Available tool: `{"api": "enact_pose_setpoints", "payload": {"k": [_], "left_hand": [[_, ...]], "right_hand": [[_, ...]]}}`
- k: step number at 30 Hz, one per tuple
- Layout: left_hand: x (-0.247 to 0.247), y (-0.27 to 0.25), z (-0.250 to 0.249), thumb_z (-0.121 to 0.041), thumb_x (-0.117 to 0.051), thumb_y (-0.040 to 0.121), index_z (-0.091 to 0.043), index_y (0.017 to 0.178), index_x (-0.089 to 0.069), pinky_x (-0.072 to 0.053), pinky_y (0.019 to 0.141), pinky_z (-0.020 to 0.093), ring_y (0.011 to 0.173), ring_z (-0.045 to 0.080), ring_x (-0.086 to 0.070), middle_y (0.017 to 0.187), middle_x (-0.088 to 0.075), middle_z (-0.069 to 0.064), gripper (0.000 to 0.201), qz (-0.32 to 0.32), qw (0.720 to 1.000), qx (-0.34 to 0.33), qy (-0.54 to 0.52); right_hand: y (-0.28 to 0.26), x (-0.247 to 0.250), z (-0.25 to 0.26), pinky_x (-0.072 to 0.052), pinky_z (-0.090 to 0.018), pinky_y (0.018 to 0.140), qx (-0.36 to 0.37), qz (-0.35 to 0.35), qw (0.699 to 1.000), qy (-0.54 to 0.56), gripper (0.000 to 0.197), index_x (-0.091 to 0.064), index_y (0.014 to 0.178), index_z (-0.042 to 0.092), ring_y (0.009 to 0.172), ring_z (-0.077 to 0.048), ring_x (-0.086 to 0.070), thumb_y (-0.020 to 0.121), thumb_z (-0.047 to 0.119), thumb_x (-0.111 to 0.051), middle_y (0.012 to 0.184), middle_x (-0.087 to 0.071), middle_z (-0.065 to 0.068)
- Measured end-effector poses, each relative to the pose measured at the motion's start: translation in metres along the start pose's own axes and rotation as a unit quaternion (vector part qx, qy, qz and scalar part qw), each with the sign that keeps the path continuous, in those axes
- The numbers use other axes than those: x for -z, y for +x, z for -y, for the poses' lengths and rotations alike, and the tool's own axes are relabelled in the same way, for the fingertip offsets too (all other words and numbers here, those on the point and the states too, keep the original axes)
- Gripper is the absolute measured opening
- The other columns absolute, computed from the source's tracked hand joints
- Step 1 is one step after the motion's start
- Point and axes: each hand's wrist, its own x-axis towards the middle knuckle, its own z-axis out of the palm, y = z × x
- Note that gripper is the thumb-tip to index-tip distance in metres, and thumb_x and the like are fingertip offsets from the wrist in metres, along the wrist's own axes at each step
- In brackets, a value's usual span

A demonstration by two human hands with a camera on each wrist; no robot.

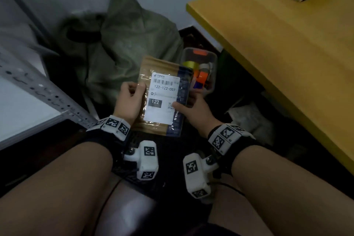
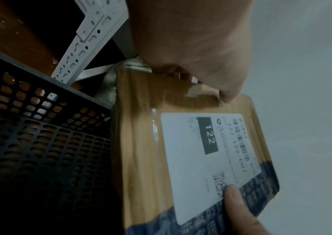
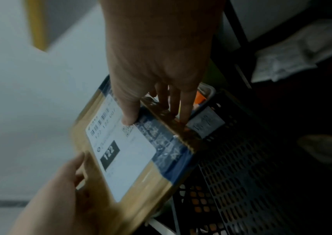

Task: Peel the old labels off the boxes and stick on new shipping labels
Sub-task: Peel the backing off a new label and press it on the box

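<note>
A flat brown cardboard box [image 1: 151, 65] with blue printed tape along its right side is held up over my lap. A white shipping label [image 1: 161, 99] marked 122 lies flat on its face, also seen in the left wrist view as the label [image 2: 193, 159] and in the right wrist view as the label [image 3: 124, 152]. My left hand [image 1: 132, 97] grips the box's left edge, thumb on top. My right hand [image 1: 191, 109] holds the right edge, its thumb [image 3: 129, 114] pressing the label's right side and its fingers [image 3: 185, 105] behind the box.
A clear plastic tub [image 1: 201, 71] with coloured tape rolls sits behind the box. A black perforated crate [image 2: 40, 143] lies below. A green sack [image 1: 122, 44] leans on the wall, a yellow table [image 1: 277, 44] stands right, and a white metal shelf [image 1: 38, 90] left.
</note>
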Motion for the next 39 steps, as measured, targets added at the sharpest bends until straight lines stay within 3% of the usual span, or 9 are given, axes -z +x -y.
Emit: {"api": "enact_pose_setpoints", "payload": {"k": [4, 8, 15, 20, 25, 30, 34, 36, 39], "left_hand": [[-0.01, 0.044, 0.049, -0.038, -0.051, 0.094, -0.016, 0.117, -0.059, -0.044, 0.086, 0.026, 0.096, 0.012, -0.058, 0.106, -0.061, -0.001, 0.033, 0.043, 0.998, 0.012, 0.045], [-0.024, 0.085, 0.103, -0.038, -0.045, 0.096, -0.026, 0.133, -0.053, -0.029, 0.108, 0.027, 0.115, 0.024, -0.048, 0.12, -0.046, 0.013, 0.04, 0.065, 0.984, 0.036, 0.164], [-0.055, 0.123, 0.166, -0.035, -0.049, 0.09, -0.018, 0.123, -0.052, -0.044, 0.095, 0.036, 0.111, 0.031, -0.054, 0.118, -0.061, 0.011, 0.037, 0.085, 0.971, 0.098, 0.202], [-0.067, 0.141, 0.206, -0.039, -0.046, 0.095, -0.021, 0.141, -0.042, -0.028, 0.108, 0.032, 0.131, 0.03, -0.034, 0.143, -0.041, 0.01, 0.05, 0.134, 0.948, 0.117, 0.264], [-0.081, 0.167, 0.23, -0.033, -0.051, 0.094, -0.016, 0.134, -0.046, -0.035, 0.107, 0.035, 0.129, 0.03, -0.039, 0.142, -0.042, 0.009, 0.044, 0.195, 0.943, 0.127, 0.238], [-0.094, 0.174, 0.253, -0.033, -0.05, 0.094, -0.02, 0.139, -0.041, -0.022, 0.111, 0.034, 0.141, 0.033, -0.017, 0.157, -0.012, 0.001, 0.048, 0.291, 0.891, 0.11, 0.33], [-0.092, 0.163, 0.26, -0.016, -0.048, 0.093, -0.002, 0.121, -0.055, -0.04, 0.089, 0.031, 0.117, 0.033, -0.049, 0.131, -0.047, 0.017, 0.032, 0.163, 0.925, 0.098, 0.328], [-0.085, 0.154, 0.27, -0.021, -0.046, 0.094, 0.003, 0.112, -0.056, -0.04, 0.078, 0.03, 0.107, 0.034, -0.055, 0.118, -0.056, 0.021, 0.031, 0.136, 0.919, 0.173, 0.327], [-0.08, 0.141, 0.294, -0.028, -0.044, 0.098, 0.002, 0.119, -0.057, -0.044, 0.085, 0.033, 0.112, 0.035, -0.056, 0.123, -0.059, 0.021, 0.04, 0.167, 0.897, 0.283, 0.295]], "right_hand": [[0.049, -0.019, -0.043, -0.05, -0.05, 0.094, -0.094, -0.019, 0.995, 0.038, 0.076, -0.032, 0.135, 0.01, 0.115, -0.022, -0.055, 0.077, 0.023, -0.078, 0.128, -0.051, -0.004], [0.087, -0.038, -0.09, -0.054, -0.044, 0.085, -0.18, -0.005, 0.982, 0.064, 0.064, -0.033, 0.133, 0.012, 0.111, -0.023, -0.056, 0.083, 0.02, -0.072, 0.123, -0.05, -0.004], [0.154, -0.056, -0.163, -0.053, -0.031, 0.064, -0.257, -0.022, 0.965, 0.043, 0.057, -0.041, 0.128, 0.009, 0.102, -0.025, -0.063, 0.083, 0.029, -0.071, 0.121, -0.059, -0.009], [0.195, -0.067, -0.206, -0.056, -0.039, 0.072, -0.288, -0.03, 0.956, 0.039, 0.061, -0.042, 0.131, 0.008, 0.101, -0.028, -0.065, 0.082, 0.027, -0.073, 0.119, -0.062, -0.012], [0.228, -0.076, -0.232, -0.055, -0.038, 0.071, -0.293, -0.035, 0.956, -0.005, 0.056, -0.046, 0.128, 0.01, 0.102, -0.03, -0.061, 0.083, 0.03, -0.071, 0.122, -0.059, -0.01], [0.251, -0.081, -0.227, -0.052, -0.039, 0.074, -0.357, 0.055, 0.93, -0.065, 0.014, -0.053, 0.108, 0.004, 0.103, -0.03, -0.055, 0.095, 0.008, -0.05, 0.118, -0.055, -0.016], [0.254, -0.079, -0.223, -0.05, -0.041, 0.083, -0.385, 0.107, 0.913, -0.078, 0.035, -0.044, 0.129, 0.002, 0.114, -0.035, -0.05, 0.097, 0.014, -0.05, 0.126, -0.048, -0.019], [0.253, -0.082, -0.225, -0.049, -0.043, 0.087, -0.382, 0.125, 0.909, -0.113, 0.043, -0.043, 0.136, 0.004, 0.12, -0.035, -0.048, 0.096, 0.02, -0.052, 0.134, -0.046, -0.017], [0.253, -0.088, -0.231, -0.047, -0.046, 0.094, -0.374, 0.131, 0.909, -0.128, 0.045, -0.042, 0.135, 0.008, 0.119, -0.032, -0.05, 0.094, 0.024, -0.055, 0.134, -0.047, -0.014]]}}
